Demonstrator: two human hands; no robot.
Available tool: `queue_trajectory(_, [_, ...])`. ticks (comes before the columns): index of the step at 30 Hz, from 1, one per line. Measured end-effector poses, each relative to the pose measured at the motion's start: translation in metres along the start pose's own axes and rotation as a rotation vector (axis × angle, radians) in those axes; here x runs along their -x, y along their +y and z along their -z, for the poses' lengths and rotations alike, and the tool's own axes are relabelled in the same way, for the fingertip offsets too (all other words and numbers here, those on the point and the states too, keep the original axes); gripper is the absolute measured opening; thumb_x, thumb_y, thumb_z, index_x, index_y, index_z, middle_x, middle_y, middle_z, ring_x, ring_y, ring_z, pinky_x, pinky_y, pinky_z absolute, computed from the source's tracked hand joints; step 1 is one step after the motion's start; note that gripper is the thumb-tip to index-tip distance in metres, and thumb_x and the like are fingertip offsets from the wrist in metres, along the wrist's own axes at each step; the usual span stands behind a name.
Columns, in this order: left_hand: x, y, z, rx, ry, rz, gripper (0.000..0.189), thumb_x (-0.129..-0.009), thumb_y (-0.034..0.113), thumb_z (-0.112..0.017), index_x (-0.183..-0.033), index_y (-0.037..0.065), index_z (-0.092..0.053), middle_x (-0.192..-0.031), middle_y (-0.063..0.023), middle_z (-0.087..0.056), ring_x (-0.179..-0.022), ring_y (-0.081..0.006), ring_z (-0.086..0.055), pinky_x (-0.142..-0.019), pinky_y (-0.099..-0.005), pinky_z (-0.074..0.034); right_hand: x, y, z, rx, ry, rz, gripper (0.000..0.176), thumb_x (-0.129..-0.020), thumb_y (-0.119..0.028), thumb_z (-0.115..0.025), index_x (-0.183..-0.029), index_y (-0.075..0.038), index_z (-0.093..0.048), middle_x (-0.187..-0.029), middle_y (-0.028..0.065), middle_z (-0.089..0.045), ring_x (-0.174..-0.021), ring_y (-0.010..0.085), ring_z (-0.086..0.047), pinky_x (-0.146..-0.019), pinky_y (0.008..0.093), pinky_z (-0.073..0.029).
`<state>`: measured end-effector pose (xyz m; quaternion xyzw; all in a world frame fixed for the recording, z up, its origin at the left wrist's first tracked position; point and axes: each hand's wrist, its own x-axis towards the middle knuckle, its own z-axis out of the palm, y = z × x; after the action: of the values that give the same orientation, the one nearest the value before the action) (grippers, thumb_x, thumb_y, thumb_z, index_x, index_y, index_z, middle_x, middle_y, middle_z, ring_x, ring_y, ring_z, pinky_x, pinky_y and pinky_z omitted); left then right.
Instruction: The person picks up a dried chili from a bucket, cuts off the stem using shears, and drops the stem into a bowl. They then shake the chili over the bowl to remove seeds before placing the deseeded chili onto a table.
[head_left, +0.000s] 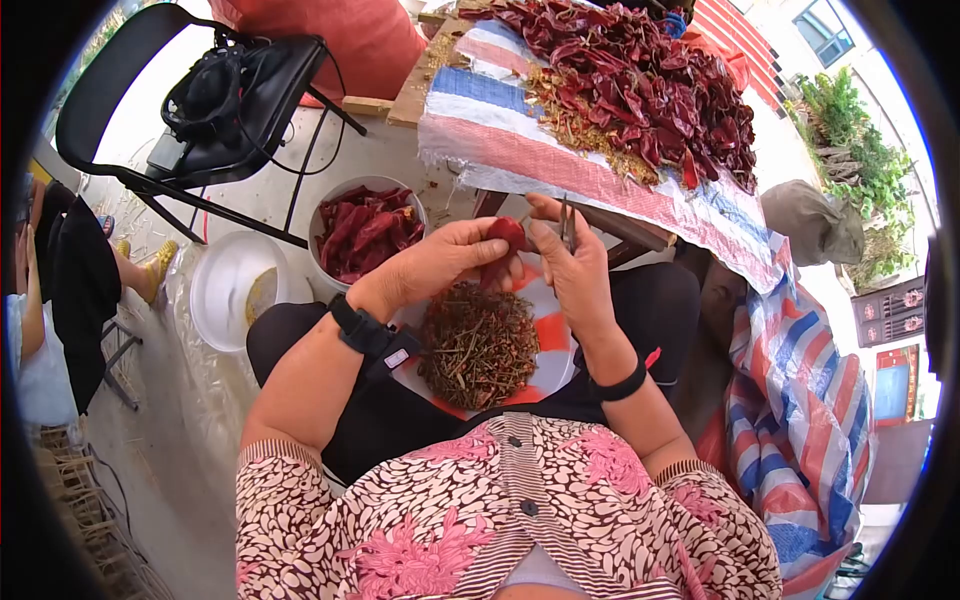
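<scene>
My left hand [462, 256] is closed around a dried red chili pepper [508, 234], its thumb pressed on the pod. Close beside it, my right hand [570, 262] grips a pair of scissors [569, 226]; the dark metal shows between the fingers, and the rest is hidden by the hand. Below both hands, a heap of cut chili stems [478, 345] lies on a red-and-white sheet [553, 335] across my lap. To the left of my left hand stands a white bucket [322, 262] holding dried red chilies [368, 235].
Ahead, a striped woven tarp [490, 140] on a table bears a large pile of dried chilies [650, 85]. A white basin [215, 290] sits on the floor at left, near a black folding chair [255, 90] with a bag on it. Another person's foot [150, 275] is at far left.
</scene>
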<state>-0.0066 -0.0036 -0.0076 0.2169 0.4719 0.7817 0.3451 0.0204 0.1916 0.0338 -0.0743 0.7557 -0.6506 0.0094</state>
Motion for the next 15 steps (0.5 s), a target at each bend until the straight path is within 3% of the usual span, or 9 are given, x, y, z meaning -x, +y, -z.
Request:
queue_trajectory(2, [0.002, 0.000, -0.003, -0.017, 0.015, 0.038, 0.029, -0.097, 0.018, -0.052, -0.123, 0.003, -0.050, -0.100, -0.0059, -0.062, -0.094, -0.0161, -0.060, -0.088, -0.0294, -0.047, -0.003, 0.001, 0.002, -0.148, -0.102, -0.138, 0.022, -0.090, -0.016, -0.064, -0.106, 0.000, -0.062, -0.094, 0.0016, -0.058, -0.072, 0.0059, -0.050, -0.063, 0.0223, -0.043])
queue_trajectory(3, [0.003, 0.000, -0.005, -0.025, 0.025, 0.056, 0.031, -0.097, 0.017, -0.054, -0.123, 0.003, -0.050, -0.099, -0.0053, -0.061, -0.093, -0.0158, -0.060, -0.088, -0.0288, -0.047, -0.003, 0.007, 0.000, -0.077, -0.058, -0.047, 0.020, -0.089, -0.014, -0.065, -0.104, -0.001, -0.063, -0.093, 0.0020, -0.058, -0.072, 0.0076, -0.051, -0.064, 0.0232, -0.044])
queue_trajectory(6, [0.001, -0.006, -0.024, -0.424, 0.322, -0.273, 0.037, -0.092, 0.014, -0.062, -0.124, 0.002, -0.049, -0.100, -0.0051, -0.061, -0.094, -0.0144, -0.058, -0.086, -0.0277, -0.046, -0.002, 0.019, -0.011, 0.162, 0.045, 0.253, 0.016, -0.085, -0.007, -0.067, -0.099, -0.002, -0.064, -0.091, 0.0039, -0.059, -0.074, 0.0127, -0.056, -0.066, 0.0258, -0.047])
queue_trajectory(8, [-0.001, -0.008, -0.020, -0.655, 0.321, -0.312, 0.042, -0.089, 0.012, -0.065, -0.126, 0.002, -0.047, -0.102, -0.0057, -0.061, -0.095, -0.0132, -0.056, -0.086, -0.0275, -0.046, 0.000, 0.017, -0.016, 0.367, 0.068, 0.489, 0.017, -0.081, -0.004, -0.069, -0.097, -0.003, -0.064, -0.092, 0.0060, -0.060, -0.076, 0.0161, -0.059, -0.066, 0.0271, -0.048])
queue_trajectory(9, [-0.002, -0.008, -0.020, -0.770, 0.318, -0.331, 0.045, -0.087, 0.011, -0.066, -0.126, 0.002, -0.047, -0.103, -0.0060, -0.061, -0.095, -0.0126, -0.056, -0.086, -0.0274, -0.046, 0.002, 0.015, -0.018, 0.396, 0.086, 0.498, 0.018, -0.080, -0.003, -0.069, -0.097, -0.004, -0.064, -0.092, 0.0068, -0.060, -0.077, 0.0179, -0.060, -0.067, 0.0277, -0.048])
queue_trajectory(13, [0.001, 0.001, -0.019, -0.754, 0.377, -0.126, 0.027, -0.090, 0.012, -0.062, -0.114, 0.001, -0.056, -0.095, -0.0064, -0.064, -0.085, -0.0103, -0.058, -0.078, -0.0267, -0.049, 0.004, 0.014, -0.020, 0.497, 0.121, 0.548, 0.022, -0.076, 0.000, -0.069, -0.096, -0.007, -0.063, -0.094, 0.0076, -0.062, -0.079, 0.0230, -0.063, -0.067, 0.0296, -0.050])
queue_trajectory(15, [0.000, -0.004, -0.014, -0.603, 0.356, -0.091, 0.020, -0.092, 0.015, -0.061, -0.108, 0.001, -0.059, -0.088, -0.0046, -0.064, -0.077, -0.0080, -0.060, -0.070, -0.0244, -0.049, 0.005, 0.019, -0.020, 0.554, 0.123, 0.571, 0.020, -0.077, -0.001, -0.069, -0.095, -0.007, -0.062, -0.092, 0.0065, -0.062, -0.076, 0.0217, -0.063, -0.065, 0.0290, -0.050])
